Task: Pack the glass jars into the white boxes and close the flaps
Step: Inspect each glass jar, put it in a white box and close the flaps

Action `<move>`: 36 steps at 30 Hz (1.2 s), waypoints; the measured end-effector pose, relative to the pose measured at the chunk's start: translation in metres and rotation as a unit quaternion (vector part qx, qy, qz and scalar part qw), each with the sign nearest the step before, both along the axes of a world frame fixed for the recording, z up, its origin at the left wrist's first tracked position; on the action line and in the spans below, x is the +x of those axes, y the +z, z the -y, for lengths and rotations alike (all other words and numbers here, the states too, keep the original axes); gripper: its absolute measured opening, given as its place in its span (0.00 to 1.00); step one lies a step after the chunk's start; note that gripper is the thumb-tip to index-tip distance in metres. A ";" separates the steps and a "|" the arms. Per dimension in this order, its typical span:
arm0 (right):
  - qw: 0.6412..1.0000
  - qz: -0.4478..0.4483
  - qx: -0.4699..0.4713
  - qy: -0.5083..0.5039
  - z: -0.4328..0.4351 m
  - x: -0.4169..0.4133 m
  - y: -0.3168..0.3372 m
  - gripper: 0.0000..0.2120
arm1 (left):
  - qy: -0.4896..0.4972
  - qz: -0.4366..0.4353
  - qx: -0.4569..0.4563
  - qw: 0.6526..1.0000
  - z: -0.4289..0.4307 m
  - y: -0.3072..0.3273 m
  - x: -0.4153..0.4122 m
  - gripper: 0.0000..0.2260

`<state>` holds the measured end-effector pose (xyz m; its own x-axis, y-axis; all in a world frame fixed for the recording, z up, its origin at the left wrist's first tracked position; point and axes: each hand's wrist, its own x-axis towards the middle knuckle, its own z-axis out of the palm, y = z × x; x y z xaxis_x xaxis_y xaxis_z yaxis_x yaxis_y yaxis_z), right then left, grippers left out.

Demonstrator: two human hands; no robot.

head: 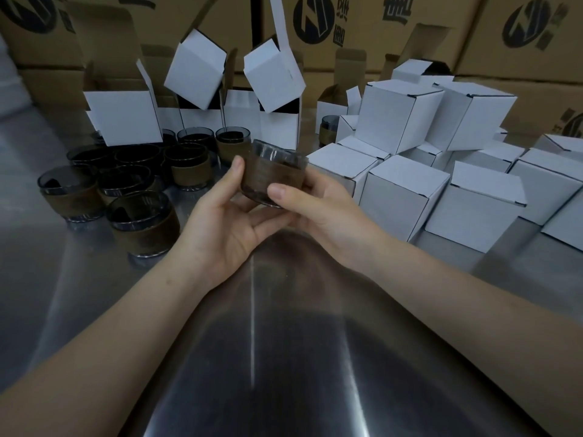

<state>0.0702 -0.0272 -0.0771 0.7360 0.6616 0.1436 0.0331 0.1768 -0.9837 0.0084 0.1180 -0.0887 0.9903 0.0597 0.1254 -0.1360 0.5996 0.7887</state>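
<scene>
A dark glass jar with a brown band [270, 174] is held tilted above the steel table, between both hands. My left hand [225, 219] grips its left side, thumb up along the wall. My right hand [318, 209] grips the right side, thumb across the front. Several more jars [132, 181] stand in a cluster at the left. Open white boxes [126, 118] with raised flaps stand behind that cluster. Closed white boxes [407, 190] are stacked at the right.
The steel table [284, 342] stretches toward me under my forearms. Two white boxes [271, 74] lie tipped on top of the open ones at the back. Large brown cartons [378, 29] form a wall behind everything. One jar [328, 127] stands among the boxes at centre back.
</scene>
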 end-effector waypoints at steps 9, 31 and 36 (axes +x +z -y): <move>0.996 0.022 -0.002 -0.091 -0.001 0.002 -0.010 0.25 | 0.320 -0.033 0.322 0.890 0.011 0.006 -0.005 0.04; 0.983 0.110 -0.085 -0.117 -0.002 0.006 -0.020 0.30 | 0.385 -0.256 0.752 0.470 -0.133 0.087 0.053 0.29; 0.984 0.109 -0.085 -0.113 -0.001 0.007 -0.019 0.28 | 0.399 -0.185 0.799 0.410 -0.160 0.071 0.056 0.22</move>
<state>0.0769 -0.0261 -0.0963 0.8316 0.5121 0.2150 0.2654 -0.0264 -0.9638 0.0646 0.2784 -0.0172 0.7046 0.5173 0.4858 0.5199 -0.8422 0.1428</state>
